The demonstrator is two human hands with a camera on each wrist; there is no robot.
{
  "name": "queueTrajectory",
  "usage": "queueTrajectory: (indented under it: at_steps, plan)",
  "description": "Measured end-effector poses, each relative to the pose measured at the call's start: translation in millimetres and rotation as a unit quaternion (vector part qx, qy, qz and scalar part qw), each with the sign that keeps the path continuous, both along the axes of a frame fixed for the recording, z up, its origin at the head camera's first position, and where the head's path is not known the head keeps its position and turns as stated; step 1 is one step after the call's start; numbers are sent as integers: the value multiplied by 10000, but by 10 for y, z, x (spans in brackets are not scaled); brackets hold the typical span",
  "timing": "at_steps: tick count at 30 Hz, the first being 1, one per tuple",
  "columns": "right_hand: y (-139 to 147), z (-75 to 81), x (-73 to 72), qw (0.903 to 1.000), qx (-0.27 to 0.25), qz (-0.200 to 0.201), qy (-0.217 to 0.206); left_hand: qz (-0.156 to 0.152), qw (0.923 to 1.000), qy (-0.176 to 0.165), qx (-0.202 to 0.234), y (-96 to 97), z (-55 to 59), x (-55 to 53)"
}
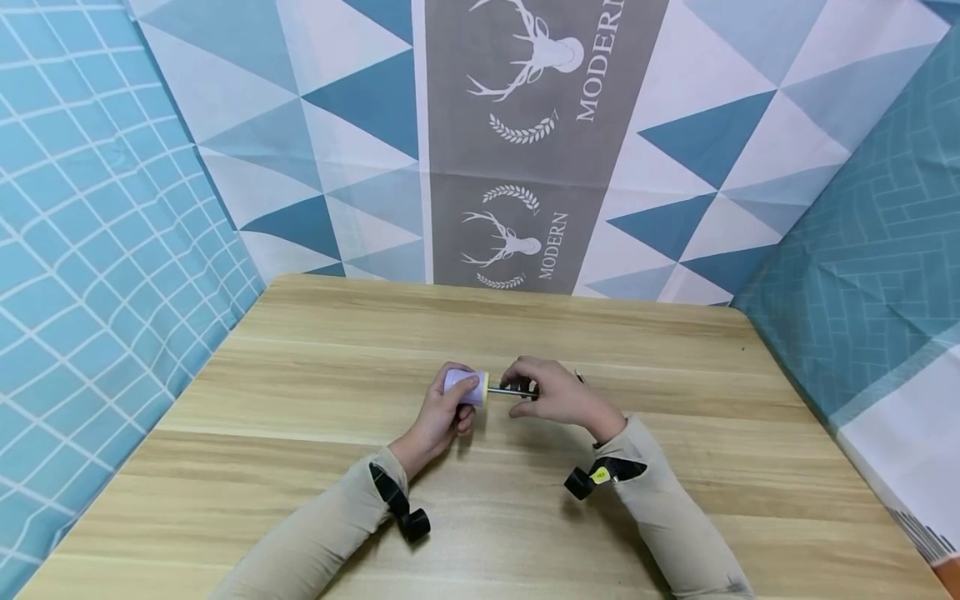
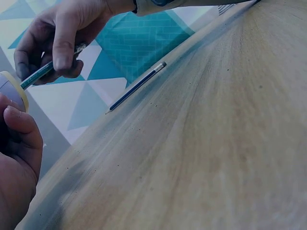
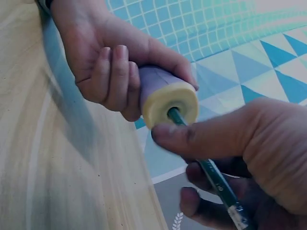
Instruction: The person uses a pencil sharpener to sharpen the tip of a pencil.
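Note:
My left hand (image 1: 438,412) grips a lilac pencil sharpener (image 3: 156,79) with its fingers wrapped round the body. The sharpener's pale yellow end (image 3: 151,108) faces right and has a round hole in the middle. A dark green pencil (image 3: 213,178) sits with its front end in that hole. My right hand (image 1: 555,392) pinches the pencil between thumb and fingers, a short way out from the hole. Both hands are held above the table, and the pencil's tip is hidden inside the sharpener.
A second pencil, dark blue (image 2: 136,87), lies on the wooden table (image 1: 300,467) beyond the right hand, mostly hidden by it in the head view. Patterned cloth (image 1: 360,167) hangs behind the table, and blue gridded cloth (image 1: 90,250) lines the left side.

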State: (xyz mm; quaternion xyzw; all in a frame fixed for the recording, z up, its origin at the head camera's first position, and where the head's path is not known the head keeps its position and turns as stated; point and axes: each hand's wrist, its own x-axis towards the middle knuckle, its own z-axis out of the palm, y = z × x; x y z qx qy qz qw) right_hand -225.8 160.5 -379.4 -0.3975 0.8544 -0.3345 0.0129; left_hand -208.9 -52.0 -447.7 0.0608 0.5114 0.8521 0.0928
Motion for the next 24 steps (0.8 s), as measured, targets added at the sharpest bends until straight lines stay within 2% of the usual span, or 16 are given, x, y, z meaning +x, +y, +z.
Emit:
queueTrajectory:
  at_steps: [6, 13, 24]
  plan:
    - [-55, -47, 3, 9985, -200, -263, 437, 8, 10000, -25, 41, -6, -7, -3]
    - [-66, -67, 7, 9955, -298, -283, 855, -17, 10000, -4, 66, -3, -5, -18]
    - [-48, -24, 8, 9971, 150, -157, 729, -69, 10000, 21, 41, -9, -6, -14]
